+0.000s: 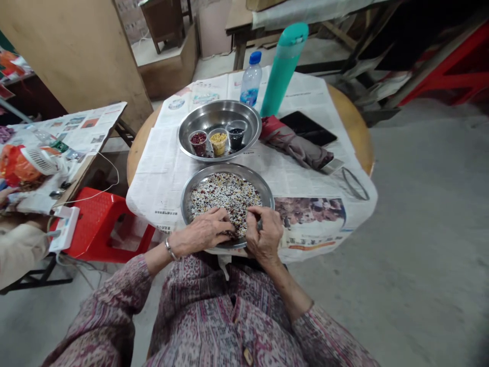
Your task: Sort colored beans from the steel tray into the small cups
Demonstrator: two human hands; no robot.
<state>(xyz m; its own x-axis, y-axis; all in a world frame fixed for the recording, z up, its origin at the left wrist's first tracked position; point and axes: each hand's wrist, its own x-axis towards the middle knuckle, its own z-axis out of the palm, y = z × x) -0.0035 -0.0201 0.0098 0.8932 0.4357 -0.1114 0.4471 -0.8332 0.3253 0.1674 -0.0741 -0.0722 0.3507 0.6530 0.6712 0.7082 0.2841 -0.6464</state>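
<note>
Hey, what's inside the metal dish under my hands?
The near dish holds mixed white, dark red, yellow and black grains. They cover most of its floor; what's beneath your left hand and right hand is hidden.

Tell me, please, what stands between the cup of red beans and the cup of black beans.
The head view shows a cup of yellow grains between the cup of red beans and the cup of black beans, in the far bowl.
</note>
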